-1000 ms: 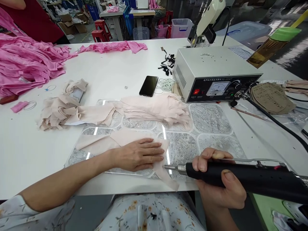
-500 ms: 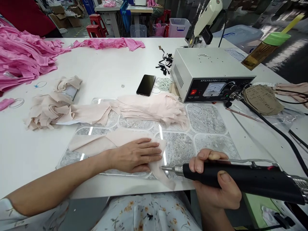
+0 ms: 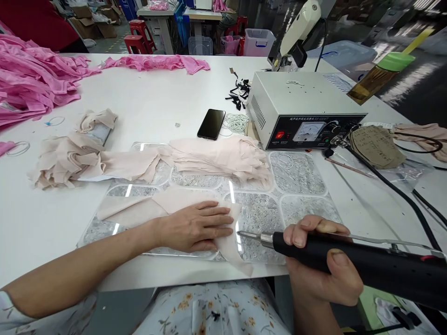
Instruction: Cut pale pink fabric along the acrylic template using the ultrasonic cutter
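Observation:
My left hand [image 3: 195, 226] lies flat, fingers stretched, on a pale beige fabric piece [image 3: 139, 208] spread over the grey stone-patterned mat [image 3: 254, 211]. A narrow tail of that cloth hangs toward the table's front edge. My right hand [image 3: 324, 260] is wrapped round a black handheld ultrasonic cutter [image 3: 370, 265]. Its metal tip points left, close to the cloth's right edge and just beyond my left fingertips. Behind my left hand, a stack of beige fabric pieces [image 3: 220, 158] rests across the mat.
A bunched beige bundle [image 3: 66, 158] sits at the left. Further back are a phone [image 3: 211, 123], a control box [image 3: 310, 102] with a cable [image 3: 391, 186], and a drink bottle [image 3: 380, 77]. Pink fabric [image 3: 35, 74] is heaped at the far left, beside a person in red [image 3: 38, 23].
My right hand has moved the cutter rightward, and its tip has come away from the cloth's edge and slightly up. My left hand stays flat on the fabric.

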A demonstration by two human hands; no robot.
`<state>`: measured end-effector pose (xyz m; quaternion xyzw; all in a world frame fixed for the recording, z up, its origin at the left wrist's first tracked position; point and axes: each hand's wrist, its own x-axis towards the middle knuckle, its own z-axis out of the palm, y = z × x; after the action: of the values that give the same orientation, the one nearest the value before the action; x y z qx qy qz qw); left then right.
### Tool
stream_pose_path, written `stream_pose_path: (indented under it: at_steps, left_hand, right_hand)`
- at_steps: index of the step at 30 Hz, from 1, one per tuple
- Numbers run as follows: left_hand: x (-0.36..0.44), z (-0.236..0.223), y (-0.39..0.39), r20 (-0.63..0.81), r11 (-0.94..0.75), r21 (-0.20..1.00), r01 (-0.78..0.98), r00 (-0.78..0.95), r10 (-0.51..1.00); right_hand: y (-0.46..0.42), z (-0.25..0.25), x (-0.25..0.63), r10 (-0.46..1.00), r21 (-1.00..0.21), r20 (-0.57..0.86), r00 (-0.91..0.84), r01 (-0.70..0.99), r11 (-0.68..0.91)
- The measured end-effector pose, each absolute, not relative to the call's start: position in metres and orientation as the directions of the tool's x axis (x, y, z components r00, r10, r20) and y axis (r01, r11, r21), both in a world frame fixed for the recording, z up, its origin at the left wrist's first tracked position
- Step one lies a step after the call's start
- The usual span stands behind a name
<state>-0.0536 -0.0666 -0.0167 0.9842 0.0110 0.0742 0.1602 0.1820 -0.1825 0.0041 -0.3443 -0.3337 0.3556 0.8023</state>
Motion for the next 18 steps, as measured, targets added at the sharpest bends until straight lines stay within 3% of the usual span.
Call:
stream_pose_path:
  at_steps: [18]
  left_hand:
    - [-0.0539, -0.0161, -0.0658, 0.125, -0.953, 0.302, -0.001, 0.991, 0.038]
  right_hand:
    - [-0.1753, 0.0046, 0.1759, 0.791, -0.822, 0.322, 0.52, -0.26, 0.506]
